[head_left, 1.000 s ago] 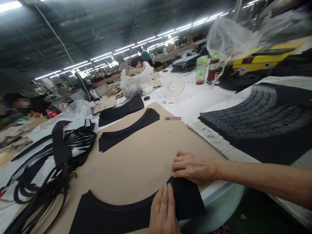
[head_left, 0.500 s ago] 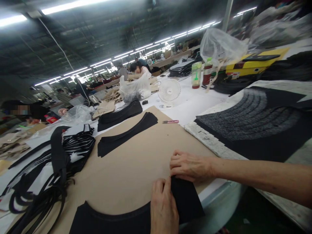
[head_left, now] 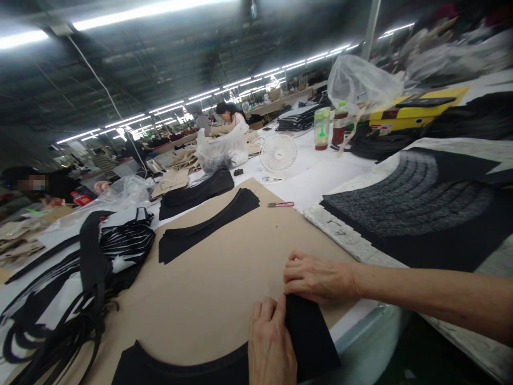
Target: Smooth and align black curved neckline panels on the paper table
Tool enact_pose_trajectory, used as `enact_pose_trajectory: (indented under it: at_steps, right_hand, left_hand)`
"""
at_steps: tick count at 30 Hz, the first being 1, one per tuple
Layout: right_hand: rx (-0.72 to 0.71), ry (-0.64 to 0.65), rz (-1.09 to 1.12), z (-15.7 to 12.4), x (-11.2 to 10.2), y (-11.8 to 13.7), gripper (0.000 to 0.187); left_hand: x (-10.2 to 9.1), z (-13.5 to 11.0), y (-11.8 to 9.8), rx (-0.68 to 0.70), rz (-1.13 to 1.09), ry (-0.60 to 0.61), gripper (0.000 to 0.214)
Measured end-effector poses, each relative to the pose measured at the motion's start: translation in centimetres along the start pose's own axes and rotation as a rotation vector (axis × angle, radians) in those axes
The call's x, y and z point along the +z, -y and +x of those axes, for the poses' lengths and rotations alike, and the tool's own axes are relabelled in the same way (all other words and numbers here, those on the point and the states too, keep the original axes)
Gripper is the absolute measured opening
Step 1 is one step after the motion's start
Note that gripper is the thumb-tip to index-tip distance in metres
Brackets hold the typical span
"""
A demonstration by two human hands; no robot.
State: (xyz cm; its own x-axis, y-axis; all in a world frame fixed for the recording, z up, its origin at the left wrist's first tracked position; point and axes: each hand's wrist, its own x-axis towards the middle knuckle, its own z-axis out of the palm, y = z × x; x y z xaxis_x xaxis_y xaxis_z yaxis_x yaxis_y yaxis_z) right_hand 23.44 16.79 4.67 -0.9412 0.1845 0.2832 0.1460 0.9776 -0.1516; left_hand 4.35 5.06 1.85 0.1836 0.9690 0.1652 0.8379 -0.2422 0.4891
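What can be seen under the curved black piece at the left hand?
The tan sheet shows along the curved edge of the black piece, which lies over it. Whatever is beneath the piece's middle cannot be seen; the left hand covers part of its top.

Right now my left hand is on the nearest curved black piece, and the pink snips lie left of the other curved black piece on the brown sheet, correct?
Not quite: the pink snips lie to the right of the other curved black piece on the brown sheet, as the head view shows. Your left hand is indeed on the nearest curved black piece.
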Motion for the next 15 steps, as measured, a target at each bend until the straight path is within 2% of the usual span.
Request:
enact_pose_trajectory:
  at_steps: [8,15]
  right_hand:
    - [0.033,0.006,0.015,-0.18,-0.09,0.02,0.021]
    - [0.037,0.021,0.047,0.16,-0.44,-0.23,0.018]
  left_hand:
    - [0.97,-0.37,0.53,0.016,-0.004,-0.053,0.052]
    - [0.69,-0.13,0.58,-0.002,-0.082,-0.089,0.042]
